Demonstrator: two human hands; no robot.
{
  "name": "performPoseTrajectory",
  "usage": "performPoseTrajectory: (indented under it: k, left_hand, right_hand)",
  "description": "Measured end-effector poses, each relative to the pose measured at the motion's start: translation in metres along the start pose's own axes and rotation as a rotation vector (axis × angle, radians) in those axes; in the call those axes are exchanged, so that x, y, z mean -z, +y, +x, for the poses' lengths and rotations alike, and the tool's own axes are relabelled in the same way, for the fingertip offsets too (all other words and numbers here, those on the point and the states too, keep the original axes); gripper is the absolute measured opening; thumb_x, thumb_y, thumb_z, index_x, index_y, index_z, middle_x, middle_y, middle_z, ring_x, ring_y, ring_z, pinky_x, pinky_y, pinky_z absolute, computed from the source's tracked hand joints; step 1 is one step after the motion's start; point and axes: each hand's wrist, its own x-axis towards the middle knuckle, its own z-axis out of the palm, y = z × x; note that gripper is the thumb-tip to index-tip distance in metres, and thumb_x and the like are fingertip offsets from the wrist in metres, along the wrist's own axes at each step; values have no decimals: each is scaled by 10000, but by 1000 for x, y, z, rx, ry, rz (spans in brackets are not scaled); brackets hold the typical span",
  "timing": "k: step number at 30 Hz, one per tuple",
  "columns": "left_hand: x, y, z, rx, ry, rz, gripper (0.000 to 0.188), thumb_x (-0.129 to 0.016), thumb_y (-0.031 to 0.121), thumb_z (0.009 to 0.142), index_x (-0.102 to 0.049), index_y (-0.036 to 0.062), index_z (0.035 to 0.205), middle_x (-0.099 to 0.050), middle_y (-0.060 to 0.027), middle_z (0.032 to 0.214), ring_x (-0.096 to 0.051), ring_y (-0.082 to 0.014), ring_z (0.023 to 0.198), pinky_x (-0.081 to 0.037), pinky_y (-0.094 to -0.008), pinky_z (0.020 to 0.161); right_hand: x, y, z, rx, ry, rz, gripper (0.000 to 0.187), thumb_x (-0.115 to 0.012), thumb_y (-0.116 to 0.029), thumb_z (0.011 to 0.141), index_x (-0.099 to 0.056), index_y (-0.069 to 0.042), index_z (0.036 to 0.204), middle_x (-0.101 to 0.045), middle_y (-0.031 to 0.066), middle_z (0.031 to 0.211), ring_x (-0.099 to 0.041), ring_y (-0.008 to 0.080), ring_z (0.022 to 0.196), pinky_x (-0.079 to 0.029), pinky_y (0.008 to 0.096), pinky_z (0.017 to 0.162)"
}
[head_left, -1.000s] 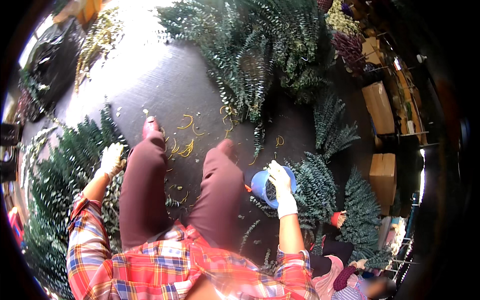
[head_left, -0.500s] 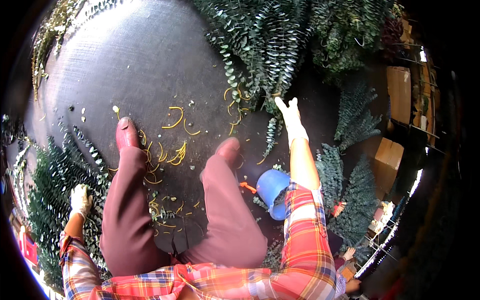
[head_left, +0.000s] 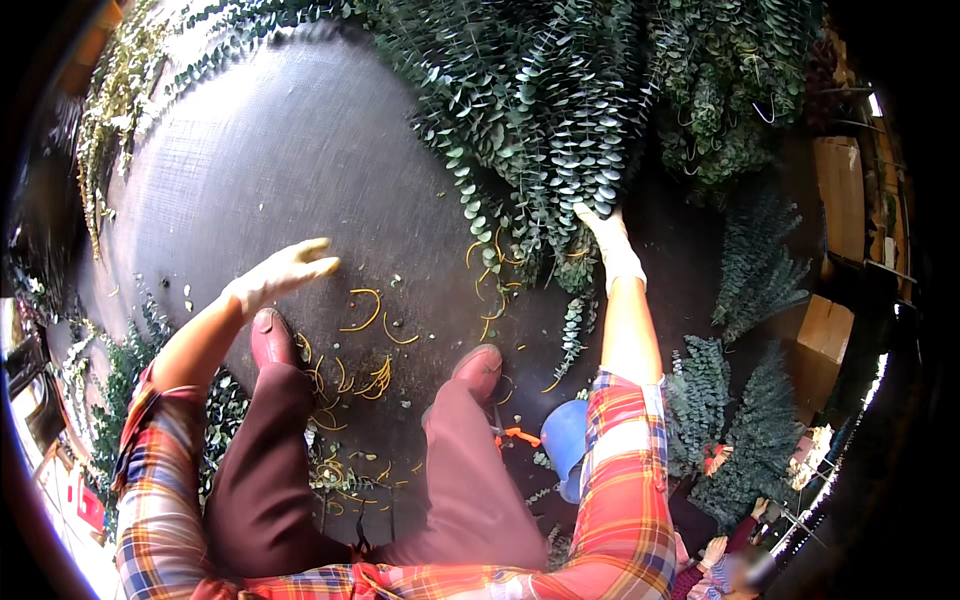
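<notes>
Right hand (head_left: 612, 240): gloved, being pushed into the eucalyptus heap (head_left: 560, 130) ahead on the dark floor (head_left: 280, 170), fingers buried in foliage, grip cannot be told | Left hand (head_left: 285, 272): gloved, being held open above the floor, nothing being gripped | Blue bucket (head_left: 565, 440): being left beside the right knee

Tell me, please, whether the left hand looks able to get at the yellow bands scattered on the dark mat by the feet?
Probably yes. The gloved left hand hangs open above the dark mat, and the nearest yellow bands lie just to its right with nothing between them. The right hand is away in the heap of leafy stems.
</notes>
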Motion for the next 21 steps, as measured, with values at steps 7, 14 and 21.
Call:
performPoseTrajectory:
  k: [7, 14, 21]
  left_hand:
    - [-61, 92, 124, -157, 57, -523, 962, -538, 657, 799, -141, 90, 1467, -261, -133, 1484, -341, -252, 1315, -289, -454, 1055]
    - [-69, 52, 90, -498, -143, -584, 668, -489, 561, 886, -417, 69, 1333, -469, -66, 1326, -450, -186, 1184, -316, -363, 1031]
    - [-32, -102, -14, 16, 522, 1143, 521, -477, 359, 895, -415, 126, 1357, -404, -85, 1394, -361, -261, 1279, -214, -449, 1097]
  right_hand:
    - [-85, -39, -62, -182, 116, -450, 617, -721, -161, 622, -487, -39, 1180, -599, 105, 1102, -570, 234, 988, -445, 323, 883]
    - [-185, -62, -161, 373, 189, -229, 763, -741, -179, 651, -334, -10, 1274, -547, 216, 1094, -549, 366, 957, -428, 416, 876]
    - [-251, -110, -225, 402, -418, -452, 785, -755, -255, 642, -397, -29, 1303, -505, 182, 1062, -548, 340, 887, -461, 391, 785]
